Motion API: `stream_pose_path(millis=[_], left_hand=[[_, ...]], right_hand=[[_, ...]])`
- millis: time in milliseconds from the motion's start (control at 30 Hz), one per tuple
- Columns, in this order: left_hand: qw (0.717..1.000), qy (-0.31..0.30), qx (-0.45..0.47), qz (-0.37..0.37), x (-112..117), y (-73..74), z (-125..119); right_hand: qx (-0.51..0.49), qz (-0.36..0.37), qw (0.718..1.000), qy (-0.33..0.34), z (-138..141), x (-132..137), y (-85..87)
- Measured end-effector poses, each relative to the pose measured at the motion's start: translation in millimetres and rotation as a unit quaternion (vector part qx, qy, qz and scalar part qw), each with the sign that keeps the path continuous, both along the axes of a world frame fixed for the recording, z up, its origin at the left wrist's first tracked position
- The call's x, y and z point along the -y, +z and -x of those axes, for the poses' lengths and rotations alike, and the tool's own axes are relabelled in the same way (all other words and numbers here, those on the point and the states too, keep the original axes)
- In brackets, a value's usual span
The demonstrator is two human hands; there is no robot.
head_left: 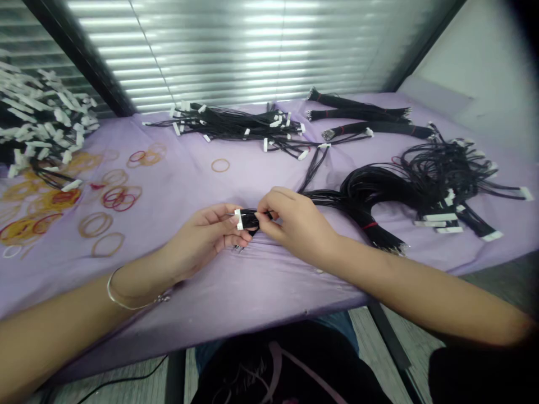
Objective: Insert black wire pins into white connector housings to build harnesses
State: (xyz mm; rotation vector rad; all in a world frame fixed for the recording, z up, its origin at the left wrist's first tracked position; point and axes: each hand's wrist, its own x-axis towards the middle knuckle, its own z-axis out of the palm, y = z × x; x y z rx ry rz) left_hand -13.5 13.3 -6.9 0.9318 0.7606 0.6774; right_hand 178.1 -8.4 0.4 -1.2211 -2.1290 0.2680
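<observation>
Between the thumb and fingers of my left hand (213, 227) is a white plug connector (239, 219) with several black wires running out of it to the right. My right hand (288, 221) pinches those black wires (249, 219) just beside the connector. Bare metal wire ends (239, 248) poke out below my left fingertips. From behind my right hand, black wires lead on to a thick curved bundle (374, 185) on the purple cloth, tied with a red rubber band (370, 225) near its metal-tipped end.
Finished-looking cables with white connectors (236, 123) lie along the back. Three banded wire bundles (357, 115) rest at the back right, a tangled cable pile (450, 168) at the right. Rubber bands (120, 197) and a connector heap (42, 115) are on the left. The table's front edge (252, 330) is near me.
</observation>
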Motion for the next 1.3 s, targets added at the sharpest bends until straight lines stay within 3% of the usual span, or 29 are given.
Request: stream_pose_path(millis=[700,1300], left_hand=[[1.0,-0.011,-0.018,-0.018,1.4,-0.8,-0.3],[0.999,-0.019,-0.025,-0.019,2.0,0.6,-1.0]], right_hand=[[0.03,-0.102,0.994,0.031,2.3,3.7,-4.2],[0.024,-0.095,0.995,0.036,1.1,3.6,-5.3]])
